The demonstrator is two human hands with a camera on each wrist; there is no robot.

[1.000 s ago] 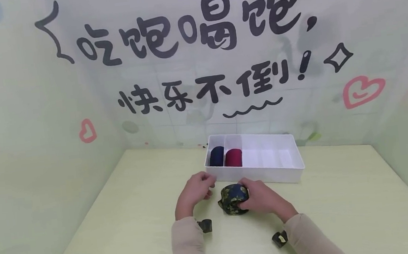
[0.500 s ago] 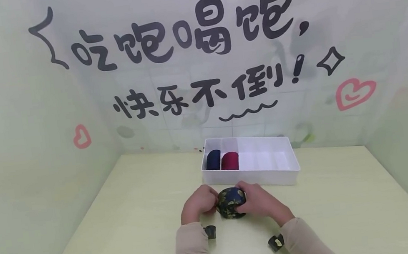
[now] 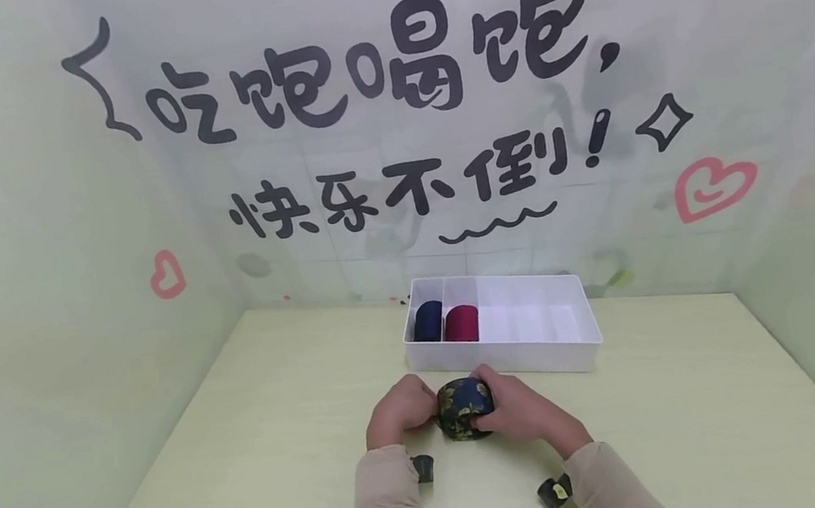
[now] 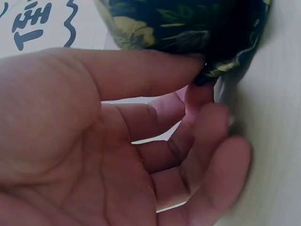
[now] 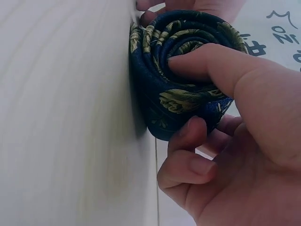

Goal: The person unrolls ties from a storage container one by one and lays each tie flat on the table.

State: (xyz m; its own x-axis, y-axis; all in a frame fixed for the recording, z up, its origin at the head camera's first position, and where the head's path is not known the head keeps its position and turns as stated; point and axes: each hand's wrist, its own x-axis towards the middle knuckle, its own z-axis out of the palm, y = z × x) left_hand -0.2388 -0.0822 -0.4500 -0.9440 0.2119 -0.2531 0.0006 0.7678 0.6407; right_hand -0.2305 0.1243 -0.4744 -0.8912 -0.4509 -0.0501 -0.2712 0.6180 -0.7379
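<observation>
A rolled-up necktie point(image 3: 464, 407), dark blue with gold flowers, stands on the table in front of the white box. My right hand point(image 3: 519, 409) grips the roll from the right; in the right wrist view its thumb presses into the coiled end of the necktie point(image 5: 164, 113) and its fingers lie against the outer layer. On the other side, my left hand point(image 3: 404, 409) pinches the loose end low by the tabletop. The left wrist view shows that thumb and forefinger meeting at the edge of the fabric point(image 4: 160, 23).
Behind the hands, a white divided box point(image 3: 502, 358) stands near the back wall. Its left compartments hold a navy roll point(image 3: 428, 322) and a red roll point(image 3: 462, 324). Small dark wrist cameras stick out from the left sleeve point(image 3: 386, 499) and the right sleeve point(image 3: 615, 482).
My left hand has come right and down to the roll and taken its loose end between thumb and finger. The right hand keeps its grip. The head view has shifted slightly.
</observation>
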